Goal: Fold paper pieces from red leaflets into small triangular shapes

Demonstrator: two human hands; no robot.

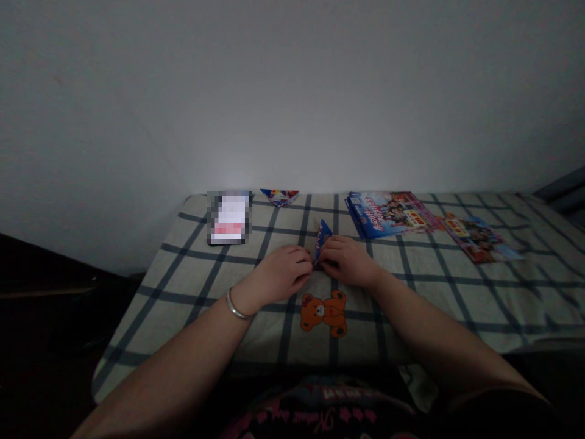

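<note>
A small folded paper [322, 236], blue with printed lettering, stands up in a point between my two hands over the table. My right hand [347, 261] is closed on its right side, the fingers bent and pinching it. Against its lower left edge, the curled fingers of my left hand [289, 272] are pressed together at the tips; the thumb's grip is partly hidden. A silver bangle [236, 306] circles my left wrist. Toward the wall lies another folded paper triangle [280, 196], its point facing me.
A phone [228, 219] with a lit, pixelated screen lies at the back left. Printed flyers [388, 214] are stacked at the back right, with another flyer [482, 239] beside them. The checked tablecloth [192, 292] bears an orange bear picture [323, 313]. A wall [292, 110] rises behind.
</note>
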